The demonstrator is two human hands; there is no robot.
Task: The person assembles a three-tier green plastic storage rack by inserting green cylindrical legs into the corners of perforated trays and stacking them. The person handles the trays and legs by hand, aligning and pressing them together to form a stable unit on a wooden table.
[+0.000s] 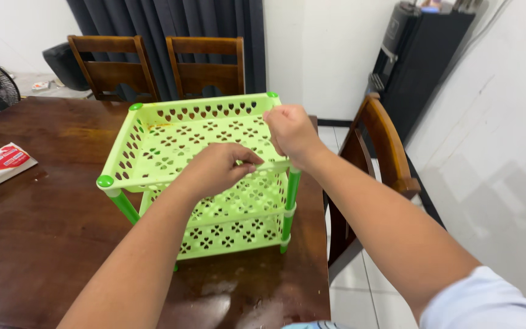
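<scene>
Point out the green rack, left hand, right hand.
green rack (171,143): head view, top shelf's perforated floor.
left hand (217,167): head view, back of hand.
right hand (290,131): head view, back of hand.

both bare forearms stretched forward, left hand (214,167) pinching with fingers curled, right hand (291,133) closed in fist-like grip, hands close together

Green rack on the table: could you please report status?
Both hands, left and right, pinch the green rack's front-right top corner. Rack upright on table. Nothing obstructing.
</scene>
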